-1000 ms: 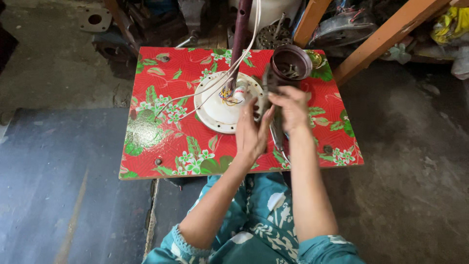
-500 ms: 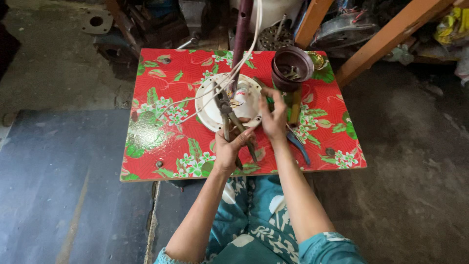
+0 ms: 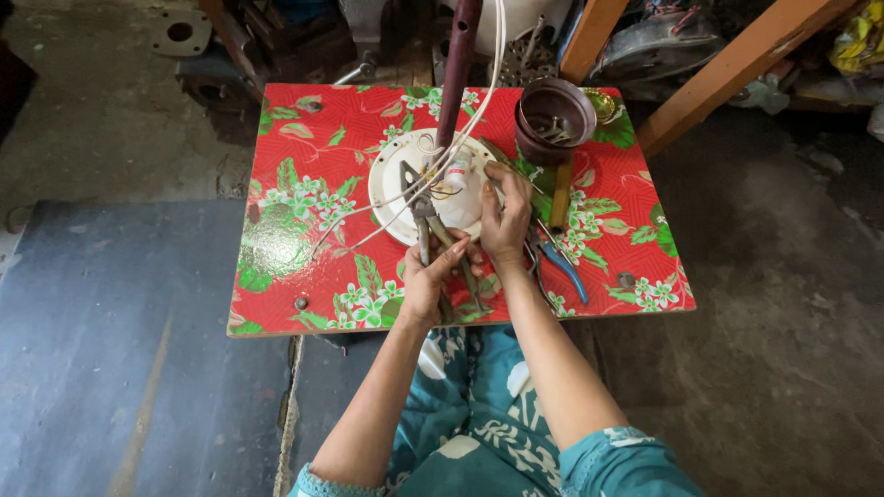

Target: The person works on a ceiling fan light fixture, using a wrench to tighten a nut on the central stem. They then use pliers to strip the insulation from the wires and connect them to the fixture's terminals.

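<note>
Two bare hands work over a small low table [image 3: 304,138] covered in red oilcloth with green leaves and white flowers, seen from the head camera looking straight down. Toward the table's left half the cloth lies bare apart from thin white wires [image 3: 368,221] that trail across it from the middle. The left hand [image 3: 431,281] sits near the front edge, its fingers wrapped tight around the handles of a pair of grey metal pliers [image 3: 425,221]; the pliers point away from the person, their nose lying over a round white plate-shaped base [image 3: 391,198] in the middle of the table. A dark maroon rod [image 3: 458,69] rises from that base toward the camera, with white cable running alongside it. Just to the right, the right hand [image 3: 505,216] rests on the base's right rim, fingers curled and pinching something small at the wiring; what it grips is too small to tell. Beside that wrist lie blue-handled pliers [image 3: 564,271] flat on the cloth, and a yellowish wooden-handled tool [image 3: 561,195] lies just beyond them. Farther back on the right stands a dark brown round pot [image 3: 552,120] holding small metal parts. Below the table, teal patterned trousers [image 3: 479,414] cover the person's knees.
</note>
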